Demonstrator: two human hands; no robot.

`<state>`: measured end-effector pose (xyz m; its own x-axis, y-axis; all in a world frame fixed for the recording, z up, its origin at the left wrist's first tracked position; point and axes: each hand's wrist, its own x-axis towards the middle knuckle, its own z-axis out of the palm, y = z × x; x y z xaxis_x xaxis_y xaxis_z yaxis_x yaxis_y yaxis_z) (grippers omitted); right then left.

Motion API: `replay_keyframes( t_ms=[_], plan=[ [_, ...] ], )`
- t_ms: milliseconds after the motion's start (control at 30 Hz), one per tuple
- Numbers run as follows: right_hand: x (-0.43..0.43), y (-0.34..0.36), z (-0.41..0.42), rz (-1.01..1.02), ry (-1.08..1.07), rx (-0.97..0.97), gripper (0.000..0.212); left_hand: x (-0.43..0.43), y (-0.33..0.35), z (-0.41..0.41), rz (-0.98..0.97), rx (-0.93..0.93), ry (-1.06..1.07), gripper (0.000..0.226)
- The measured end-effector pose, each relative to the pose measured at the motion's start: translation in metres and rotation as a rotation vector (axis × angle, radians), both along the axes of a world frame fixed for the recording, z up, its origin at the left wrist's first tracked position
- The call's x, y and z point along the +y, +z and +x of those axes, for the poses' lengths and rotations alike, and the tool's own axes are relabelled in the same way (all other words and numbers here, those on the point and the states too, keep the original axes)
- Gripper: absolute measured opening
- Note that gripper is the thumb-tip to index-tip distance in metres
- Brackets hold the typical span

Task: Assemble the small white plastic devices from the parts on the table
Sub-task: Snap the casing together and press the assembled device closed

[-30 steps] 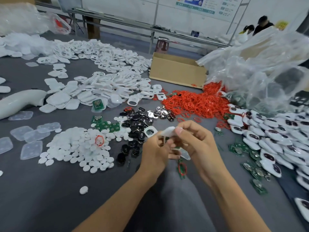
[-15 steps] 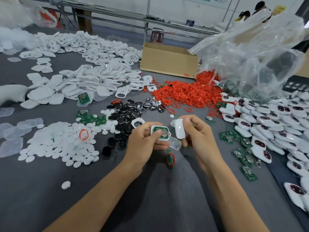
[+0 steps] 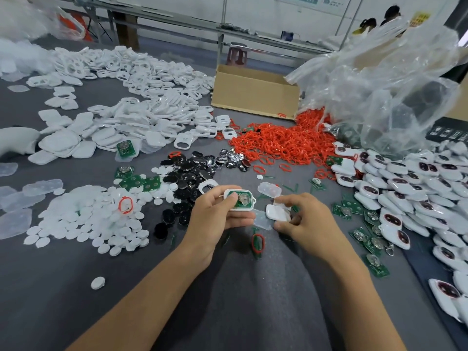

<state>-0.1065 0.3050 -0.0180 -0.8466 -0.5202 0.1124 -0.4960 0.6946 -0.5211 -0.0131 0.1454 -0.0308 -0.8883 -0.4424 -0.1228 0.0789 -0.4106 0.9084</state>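
On grey table (image 3: 50,287), heaped white parts (image 3: 141,127)

Both bare forearms reached up from the lower edge and converged toward the middle, wrists nearly level. The left hand (image 3: 215,214) was curled, thumb on top, gripping an open white shell (image 3: 240,200). The right hand (image 3: 307,219), just beside it without touching, pinched a white cover (image 3: 276,212) with fingertips turned inward.
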Motion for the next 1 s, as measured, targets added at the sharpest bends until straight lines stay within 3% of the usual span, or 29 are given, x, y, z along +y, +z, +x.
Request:
replay_keyframes(
  t_ms=[167,333,700,1000],
  plan=[
    [-0.001,0.0,0.003,-0.019,0.04,0.074,0.041,0.0,0.001,0.001,0.039,0.032,-0.023,0.02],
    [-0.01,0.011,0.013,-0.421,0.178,0.241,0.025,0.004,0.001,0.005,-0.026,0.057,-0.113,0.04],
    [-0.016,0.003,0.016,-0.223,0.202,0.3,0.014,0.006,-0.001,0.005,-0.103,0.066,-0.201,0.04],
    [-0.017,0.006,0.02,-0.22,0.21,0.343,0.011,0.006,0.0,0.006,-0.078,0.057,-0.212,0.04]
  ],
)
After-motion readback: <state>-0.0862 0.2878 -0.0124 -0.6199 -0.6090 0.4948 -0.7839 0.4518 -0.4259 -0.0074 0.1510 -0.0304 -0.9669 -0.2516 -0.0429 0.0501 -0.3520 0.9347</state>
